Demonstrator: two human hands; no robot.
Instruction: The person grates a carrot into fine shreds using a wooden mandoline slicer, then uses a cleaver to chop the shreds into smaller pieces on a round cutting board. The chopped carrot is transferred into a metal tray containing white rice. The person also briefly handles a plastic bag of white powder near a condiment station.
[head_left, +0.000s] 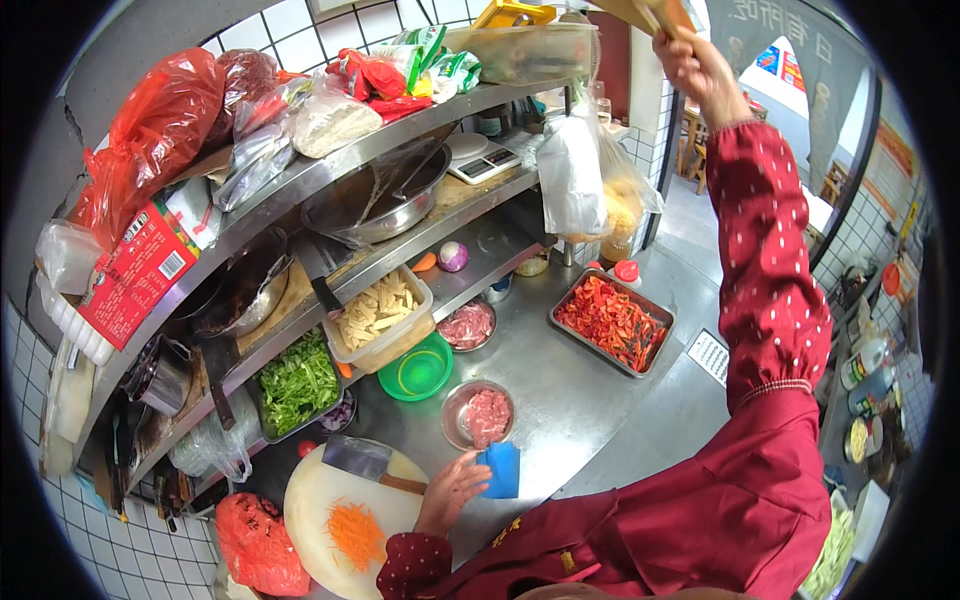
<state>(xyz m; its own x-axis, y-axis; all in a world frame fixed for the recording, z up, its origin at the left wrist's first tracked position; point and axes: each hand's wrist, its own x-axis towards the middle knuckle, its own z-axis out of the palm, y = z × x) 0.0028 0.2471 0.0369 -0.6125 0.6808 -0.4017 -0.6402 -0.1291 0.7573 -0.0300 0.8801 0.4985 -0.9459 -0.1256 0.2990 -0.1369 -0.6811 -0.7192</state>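
Note:
My right hand (686, 67) is raised high at the top right, its fingers closed around a flat brown and orange object (675, 16) that the picture's rim cuts off. Low in the middle, my left hand (456, 480) has its fingertips against a small blue packet or cloth (502, 471); whether it grips this is unclear. Left of that hand, a cleaver (357, 458) with a wooden handle lies on a round white cutting board (304, 517) beside shredded carrot (354, 534). Just beyond the blue thing stands a metal bowl (452, 424) of minced raw meat (487, 417).
Right on the steel table is a tray (611, 366) of chopped red peppers. A green bowl (416, 367), a tub (375, 352) of pale strips and a tray of chopped greens (298, 382) stand near the loaded shelves (300, 191). A red bag (259, 544) sits beside the board.

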